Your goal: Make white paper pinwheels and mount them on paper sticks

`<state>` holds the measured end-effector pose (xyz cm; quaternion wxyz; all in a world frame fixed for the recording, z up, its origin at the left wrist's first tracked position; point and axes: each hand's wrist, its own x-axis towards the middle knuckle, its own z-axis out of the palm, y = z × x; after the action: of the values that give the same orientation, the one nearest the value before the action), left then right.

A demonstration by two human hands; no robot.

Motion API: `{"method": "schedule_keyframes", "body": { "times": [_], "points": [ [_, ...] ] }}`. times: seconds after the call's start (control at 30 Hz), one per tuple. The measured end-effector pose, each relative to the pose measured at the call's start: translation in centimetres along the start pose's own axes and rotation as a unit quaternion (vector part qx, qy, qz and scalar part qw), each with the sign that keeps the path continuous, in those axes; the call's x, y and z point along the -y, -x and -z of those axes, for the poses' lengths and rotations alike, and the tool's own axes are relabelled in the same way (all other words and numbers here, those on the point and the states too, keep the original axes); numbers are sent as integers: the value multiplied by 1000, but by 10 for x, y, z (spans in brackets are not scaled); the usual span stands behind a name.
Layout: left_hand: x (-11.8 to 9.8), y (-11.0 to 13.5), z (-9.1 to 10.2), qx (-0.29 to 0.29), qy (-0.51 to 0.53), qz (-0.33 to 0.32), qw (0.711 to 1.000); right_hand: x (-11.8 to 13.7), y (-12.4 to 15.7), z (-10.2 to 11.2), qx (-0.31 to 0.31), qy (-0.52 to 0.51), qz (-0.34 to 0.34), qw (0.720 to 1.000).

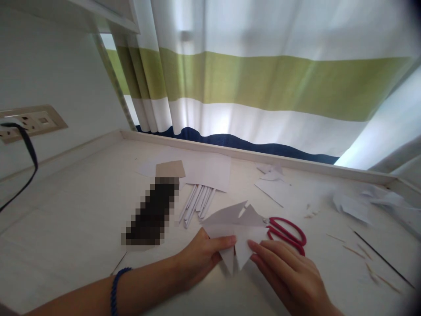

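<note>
Fingers of left hand and right hand pinch notched white paper (cut and creased already, shaping seemingly unfinished); red scissors lie just beyond the right.

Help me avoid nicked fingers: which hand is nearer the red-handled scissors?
Right. The right hand is just on the near side of the scissors; the left hand is farther off, to their left, gripping the pointed white paper.
</note>
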<state>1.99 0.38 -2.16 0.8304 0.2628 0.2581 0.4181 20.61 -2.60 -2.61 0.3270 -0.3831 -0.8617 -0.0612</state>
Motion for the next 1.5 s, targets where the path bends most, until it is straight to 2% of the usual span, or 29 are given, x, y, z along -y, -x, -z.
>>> {"method": "schedule_keyframes", "body": {
  "times": [0.1, 0.2, 0.27, 0.4, 0.5, 0.67, 0.73, 0.77, 0.93, 1.03, 1.13, 1.23, 1.3, 1.4, 1.5],
  "points": [
    [-1, -1, 1, -25, -16, 21, 999, 3, -3, 0, -1, -80, -81, 993],
    [-1, -1, 1, -42, -39, 48, 997, 7, -7, 0, -4, -172, -186, 967],
    [-1, -1, 0, -44, -48, 52, 997, 9, -10, -1, 10, -226, -270, 936],
    [-2, -1, -1, -5, -83, 40, 996, 11, -11, -3, 45, -323, -422, 846],
    [-2, 0, -2, 13, -141, 31, 989, 13, -10, -7, 42, -376, -475, 794],
    [1, 1, -3, -18, -161, 10, 987, 21, -14, -10, 1, -468, -493, 733],
    [1, 1, -4, -37, -172, 13, 984, 22, -15, -11, -9, -470, -494, 731],
    [0, 1, -5, -48, -181, 14, 982, 22, -15, -11, -10, -455, -494, 740],
    [-9, 1, -6, -92, -251, 51, 962, 16, -15, -7, -19, -298, -472, 829],
    [-14, 1, -5, -86, -278, 63, 955, 11, -15, -3, 7, -237, -457, 857],
    [-17, 0, -4, -54, -300, 59, 950, 9, -15, 0, 31, -234, -443, 865],
    [-20, 1, -3, -11, -352, 31, 935, 9, -16, 3, 58, -280, -437, 853],
    [-22, 3, -3, 18, -383, 25, 923, 10, -18, 6, 99, -333, -438, 829],
    [-24, 4, -3, 44, -410, 34, 910, 12, -22, 8, 140, -446, -435, 770],
    [-26, 6, -4, 52, -434, 42, 899, 14, -23, 5, 124, -532, -444, 710]
  ]
}}
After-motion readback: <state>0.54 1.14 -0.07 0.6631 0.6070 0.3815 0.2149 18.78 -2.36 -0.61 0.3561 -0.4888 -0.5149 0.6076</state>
